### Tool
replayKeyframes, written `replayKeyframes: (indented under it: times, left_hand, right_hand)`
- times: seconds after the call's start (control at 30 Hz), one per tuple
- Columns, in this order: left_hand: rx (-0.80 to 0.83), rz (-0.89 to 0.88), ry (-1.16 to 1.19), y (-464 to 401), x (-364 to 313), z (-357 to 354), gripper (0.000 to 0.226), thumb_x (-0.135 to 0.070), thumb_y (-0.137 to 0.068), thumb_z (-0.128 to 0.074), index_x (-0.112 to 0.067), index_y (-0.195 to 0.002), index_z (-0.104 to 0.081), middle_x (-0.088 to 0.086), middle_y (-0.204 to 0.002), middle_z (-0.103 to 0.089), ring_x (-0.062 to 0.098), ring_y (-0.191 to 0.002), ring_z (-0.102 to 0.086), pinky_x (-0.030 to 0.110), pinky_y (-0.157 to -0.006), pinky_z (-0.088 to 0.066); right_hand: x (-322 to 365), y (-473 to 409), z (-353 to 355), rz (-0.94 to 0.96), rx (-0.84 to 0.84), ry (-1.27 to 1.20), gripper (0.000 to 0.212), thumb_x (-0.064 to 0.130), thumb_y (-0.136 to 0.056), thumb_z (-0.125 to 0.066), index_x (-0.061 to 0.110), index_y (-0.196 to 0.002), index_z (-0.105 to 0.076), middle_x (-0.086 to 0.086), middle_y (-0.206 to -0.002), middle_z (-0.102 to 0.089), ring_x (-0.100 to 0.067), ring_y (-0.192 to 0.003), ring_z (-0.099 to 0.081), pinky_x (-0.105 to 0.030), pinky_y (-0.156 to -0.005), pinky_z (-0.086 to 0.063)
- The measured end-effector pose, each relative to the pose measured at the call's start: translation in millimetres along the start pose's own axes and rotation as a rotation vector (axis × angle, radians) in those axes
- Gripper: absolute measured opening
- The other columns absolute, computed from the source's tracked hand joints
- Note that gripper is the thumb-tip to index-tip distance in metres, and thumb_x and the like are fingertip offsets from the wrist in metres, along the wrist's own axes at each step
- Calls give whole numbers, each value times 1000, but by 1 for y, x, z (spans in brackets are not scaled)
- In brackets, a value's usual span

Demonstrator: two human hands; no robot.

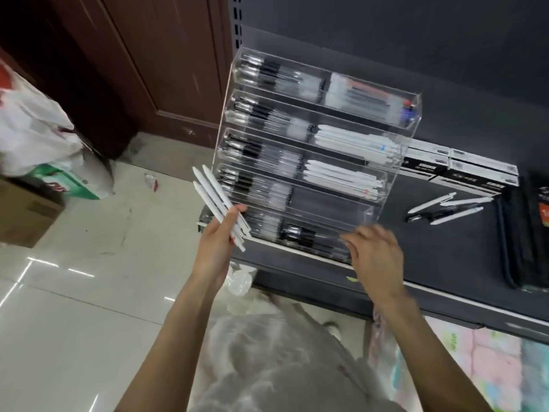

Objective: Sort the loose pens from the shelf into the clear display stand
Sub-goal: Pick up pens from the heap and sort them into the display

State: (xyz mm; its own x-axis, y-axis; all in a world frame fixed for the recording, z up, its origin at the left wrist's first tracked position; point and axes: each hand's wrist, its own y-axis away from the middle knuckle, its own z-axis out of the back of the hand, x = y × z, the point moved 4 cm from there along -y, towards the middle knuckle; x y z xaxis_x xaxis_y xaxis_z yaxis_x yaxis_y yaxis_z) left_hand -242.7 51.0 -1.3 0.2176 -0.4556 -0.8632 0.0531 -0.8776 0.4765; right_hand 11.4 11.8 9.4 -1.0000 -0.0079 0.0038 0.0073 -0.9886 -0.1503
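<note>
A clear tiered display stand sits on the dark shelf, its rows holding black pens on the left and white pens on the right. My left hand is shut on a bundle of white pens, held just left of the stand's lower rows. Blurred by motion, my right hand hovers at the stand's bottom front row with fingers apart and nothing in it. Several loose pens, white and one black, lie on the shelf to the right of the stand.
Black-and-white pen boxes sit behind the loose pens. Black pouches lie at the shelf's right end. A cardboard box and plastic bags stand on the tiled floor at left, by a brown door.
</note>
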Motion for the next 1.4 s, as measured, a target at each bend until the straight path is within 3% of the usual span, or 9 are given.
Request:
replayKeyframes:
  times: [0.27,0.37,0.47,0.63,0.77,0.83,0.97,1.23,1.4]
  left_hand:
    - [88,67,-36,-7,11,-8,18,-26,-93,-56,-21,-91,-73,-4,-77,-65,13,-75,-61,37,-79,-49]
    - [107,64,-54,-6,12,-12,16,-26,-93,-57,-22,-92,-73,0,-87,-70,13,-82,-65,34,-82,-51]
    - [125,55,-82,-6,12,-12,16,-28,-92,-59,-23,-95,-73,2,-92,-72,16,-89,-66,28,-79,-52]
    - [143,56,-72,-6,11,-15,16,-29,-91,-59,-22,-98,-73,0,-94,-73,12,-89,-68,23,-74,-52]
    - [158,56,-44,-5,11,-17,16,-27,-91,-60,-21,-99,-72,2,-97,-74,14,-90,-68,22,-72,-53]
    - [171,59,-34,-4,11,-20,16,-26,-91,-60,-20,-99,-72,2,-95,-74,14,-88,-68,21,-70,-53]
    - [235,51,-39,-1,9,-28,20,-23,-91,-59,-12,-103,-70,10,-96,-72,19,-88,-68,24,-71,-55]
    - [348,8,-102,3,5,-46,15,-17,-90,-61,-22,-100,-71,0,-86,-73,13,-82,-68,23,-73,-55]
    - [243,8,-133,-13,3,-43,13,-23,-88,-64,-21,-98,-72,-4,-87,-72,10,-83,-66,28,-79,-57]
  right_hand:
    - [22,-9,-10,37,350,272,39,-6,-23,-83,12,-53,-66,-4,-48,-56,-18,-42,-55,-18,-33,-36]
    - [25,-17,-17,47,428,320,34,-3,-49,-79,12,-77,-67,-3,-69,-65,-17,-58,-62,-22,-43,-40]
    - [32,-17,-12,77,341,239,44,-8,-37,-80,11,-75,-69,-2,-65,-62,-18,-49,-59,-22,-39,-42]
    - [36,-10,-23,46,380,111,39,-3,-85,-53,16,-118,-62,-1,-108,-64,-22,-94,-63,-30,-68,-51]
    - [49,-13,10,-128,79,-459,20,19,-91,-60,19,-109,-68,6,-95,-69,-12,-78,-67,-25,-66,-54]
    - [69,-15,20,-216,200,-785,23,29,-91,-59,24,-113,-65,13,-93,-67,-3,-79,-65,-17,-72,-52]
    - [88,-16,14,-328,300,-1105,14,23,-89,-63,23,-102,-67,7,-87,-71,-6,-75,-67,-27,-70,-57]
    - [55,-17,16,-350,267,-1042,9,13,-84,-68,20,-84,-63,10,-81,-66,-2,-73,-61,-15,-69,-48]
    - [-6,-23,42,-187,-106,-332,10,9,-82,-69,15,-87,-64,2,-84,-63,-17,-69,-61,-28,-60,-50]
